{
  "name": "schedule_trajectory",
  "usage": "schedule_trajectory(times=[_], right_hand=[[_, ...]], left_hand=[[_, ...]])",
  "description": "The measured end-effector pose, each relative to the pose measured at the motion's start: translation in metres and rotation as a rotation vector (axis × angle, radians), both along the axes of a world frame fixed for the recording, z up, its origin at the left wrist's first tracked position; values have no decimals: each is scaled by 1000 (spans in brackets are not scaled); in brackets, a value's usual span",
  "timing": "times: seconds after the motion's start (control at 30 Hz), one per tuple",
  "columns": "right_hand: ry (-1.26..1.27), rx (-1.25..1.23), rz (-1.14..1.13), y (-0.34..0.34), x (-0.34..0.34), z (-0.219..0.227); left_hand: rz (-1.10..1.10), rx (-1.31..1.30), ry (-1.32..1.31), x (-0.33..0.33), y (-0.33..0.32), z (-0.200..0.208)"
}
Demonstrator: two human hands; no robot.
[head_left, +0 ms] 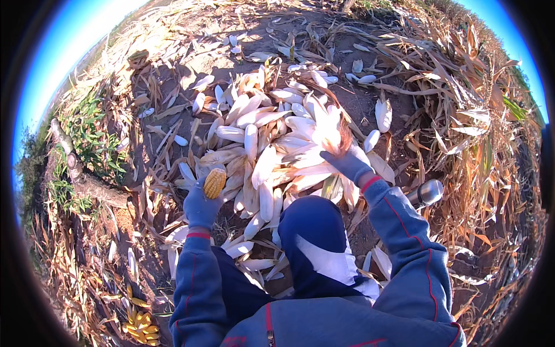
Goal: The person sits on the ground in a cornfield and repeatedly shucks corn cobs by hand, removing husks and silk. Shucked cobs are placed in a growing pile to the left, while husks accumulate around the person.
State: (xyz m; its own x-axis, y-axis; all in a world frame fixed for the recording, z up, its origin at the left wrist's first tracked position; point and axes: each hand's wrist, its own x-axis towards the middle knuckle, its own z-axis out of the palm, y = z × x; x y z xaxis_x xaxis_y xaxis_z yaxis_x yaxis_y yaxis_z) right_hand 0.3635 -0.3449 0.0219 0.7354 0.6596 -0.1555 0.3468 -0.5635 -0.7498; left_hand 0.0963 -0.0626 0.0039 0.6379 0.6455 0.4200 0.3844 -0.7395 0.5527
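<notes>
A bare yellow corn cob is in my left hand, which wears a grey glove, its fingers wrapped round the lower part. My right hand, gloved the same way, grips a bunch of dry corn husk with brown silk at its end. Some of its fingers are hidden by the husk. Between and beyond both hands spreads a heap of pale husks and unshelled ears on the ground, reaching up to my bent knee.
Several husked yellow cobs lie piled at the lower left. A thick branch rests at the left beside green weeds. A shiny metal cylinder lies right of my right forearm. Dry corn stalks are banked along the right.
</notes>
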Motion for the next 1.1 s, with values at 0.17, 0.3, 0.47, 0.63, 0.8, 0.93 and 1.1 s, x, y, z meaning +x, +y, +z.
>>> schedule_trajectory(times=[0.17, 0.3, 0.47, 0.63, 0.8, 0.93, 1.1], right_hand=[[-91, -900, -455, -275, -77, -32], [408, -1637, -658, -515, -147, -58], [94, -1426, -445, -513, -134, -110], [-38, -816, -386, -256, -51, -143], [-60, -687, -378, -137, 15, -228], [224, -699, -582, -89, 29, -201], [1, -726, -466, -103, 41, -271]], left_hand=[[-54, -104, 64, -17, 2, 10], [-53, -109, 177, -25, -5, 29], [-6, -125, 378, -26, -4, 29], [25, -169, 506, -33, 7, 15], [152, -211, 523, -71, 35, 21], [443, -212, 585, -174, 74, 28], [1133, 72, 766, -402, 106, 59]])
